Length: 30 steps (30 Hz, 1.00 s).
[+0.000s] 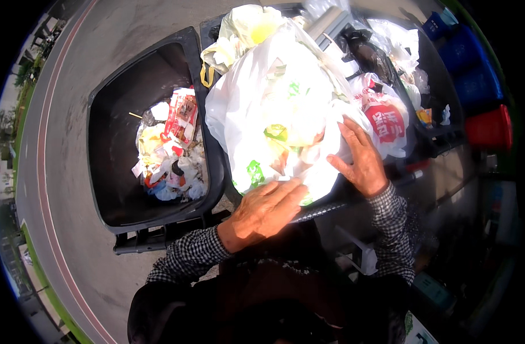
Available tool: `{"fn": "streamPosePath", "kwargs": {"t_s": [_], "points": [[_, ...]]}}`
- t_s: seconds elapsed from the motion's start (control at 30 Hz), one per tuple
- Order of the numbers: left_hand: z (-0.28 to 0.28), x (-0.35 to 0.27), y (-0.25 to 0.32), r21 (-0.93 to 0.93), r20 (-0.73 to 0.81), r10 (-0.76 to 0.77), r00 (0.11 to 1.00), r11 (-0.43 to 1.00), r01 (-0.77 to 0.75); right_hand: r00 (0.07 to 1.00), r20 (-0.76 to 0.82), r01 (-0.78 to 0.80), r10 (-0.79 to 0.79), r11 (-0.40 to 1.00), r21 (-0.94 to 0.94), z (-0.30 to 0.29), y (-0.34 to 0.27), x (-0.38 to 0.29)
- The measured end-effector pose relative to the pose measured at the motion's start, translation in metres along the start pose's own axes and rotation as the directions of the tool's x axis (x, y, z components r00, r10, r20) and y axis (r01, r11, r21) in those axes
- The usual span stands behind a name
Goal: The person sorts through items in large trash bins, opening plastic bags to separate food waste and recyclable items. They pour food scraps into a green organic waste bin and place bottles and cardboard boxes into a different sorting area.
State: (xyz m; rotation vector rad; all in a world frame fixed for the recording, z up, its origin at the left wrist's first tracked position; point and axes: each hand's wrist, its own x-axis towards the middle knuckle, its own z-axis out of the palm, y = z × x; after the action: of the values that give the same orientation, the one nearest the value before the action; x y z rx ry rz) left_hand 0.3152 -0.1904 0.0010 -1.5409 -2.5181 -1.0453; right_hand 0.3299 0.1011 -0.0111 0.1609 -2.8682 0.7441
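A large white plastic bag full of rubbish lies on top of the middle wheelie bin, its lit parts washed out by sunlight. On the bag's near edge rests my left hand, palm down with the fingers together. My right hand touches the bag's right side, thumb and fingers spread. Beyond the big bag is a pale bag with a yellow tie. Just right of my right hand sits a white bag with red printing. Whether either hand pinches the plastic cannot be told.
To the left stands an open black wheelie bin with loose rubbish low inside. A black bag and more rubbish fill the right side. Farther right are blue containers and a red bucket. A paved road curves along the left.
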Motion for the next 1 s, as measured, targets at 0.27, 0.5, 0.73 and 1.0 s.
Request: {"fn": "streamPosePath", "kwargs": {"t_s": [0.27, 0.5, 0.73, 1.0], "points": [[-0.011, -0.015, -0.016, -0.198, 0.072, -0.157, 0.985, 0.966, 0.168, 0.994, -0.095, -0.03, 0.049, 0.981, 0.192, 0.023, 0.004, -0.012], [-0.031, 0.005, -0.024, 0.11, -0.022, -0.028, 0.999, 0.993, 0.03, 0.976, -0.203, -0.061, 0.075, 0.995, 0.077, 0.029, -0.004, -0.022], [-0.025, -0.006, -0.049, 0.221, 0.134, -0.139, 0.981, 0.969, 0.107, 0.962, -0.249, 0.089, -0.113, 0.991, -0.104, -0.015, -0.045, -0.013], [-0.035, -0.022, -0.051, 0.167, 0.161, -0.108, 0.981, 0.983, 0.081, 0.951, -0.025, 0.309, -0.309, 0.951, 0.024, 0.02, -0.081, 0.01]]}}
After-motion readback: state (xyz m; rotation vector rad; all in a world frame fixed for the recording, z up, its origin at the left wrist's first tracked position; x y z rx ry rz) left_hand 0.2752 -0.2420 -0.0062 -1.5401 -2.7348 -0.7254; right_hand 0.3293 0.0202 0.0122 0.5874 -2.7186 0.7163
